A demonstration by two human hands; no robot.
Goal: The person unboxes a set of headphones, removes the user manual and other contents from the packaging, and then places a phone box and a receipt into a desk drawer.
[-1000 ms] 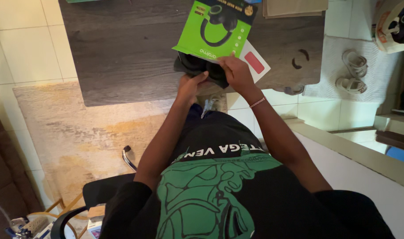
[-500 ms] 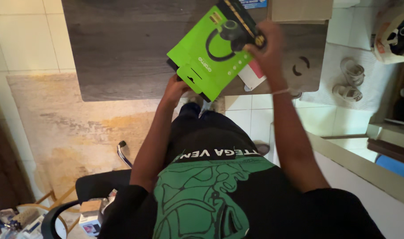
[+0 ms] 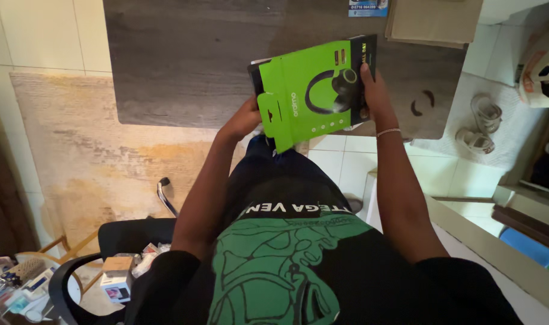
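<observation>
Head view, looking straight down on a seated person in a black shirt with a green print. Both bare hands hold up a flat green box (image 3: 313, 90), the landmark for everything else. It is retail packaging, bright green on its face with black side walls, a picture of black headphones printed on the front and a hang tab near its lower left edge. It is tilted, raised above the near edge of a dark wood-grain worktop (image 3: 184, 60). The box looks closed; what is inside cannot be seen.

The left hand (image 3: 243, 120) meets the box at its lower left corner, fingers tucked behind it and mostly hidden, so the left grip is closed on the box though its finger positions cannot be made out. The right hand (image 3: 370, 96) clasps the box's right edge, thumb lying on the green face and fingers curled behind; a thin bracelet sits on that wrist. Both grips are clenched on the box.

Above and right of the box, a pale brown carton (image 3: 434, 21) lies on the worktop's far edge, its contents not visible. Far right of the box, a pair of pale sandals (image 3: 479, 123) rests on a white mat on the floor. Well below and left of the box, a small white carton (image 3: 117, 278) sits among clutter beside a black chair (image 3: 124, 238).
</observation>
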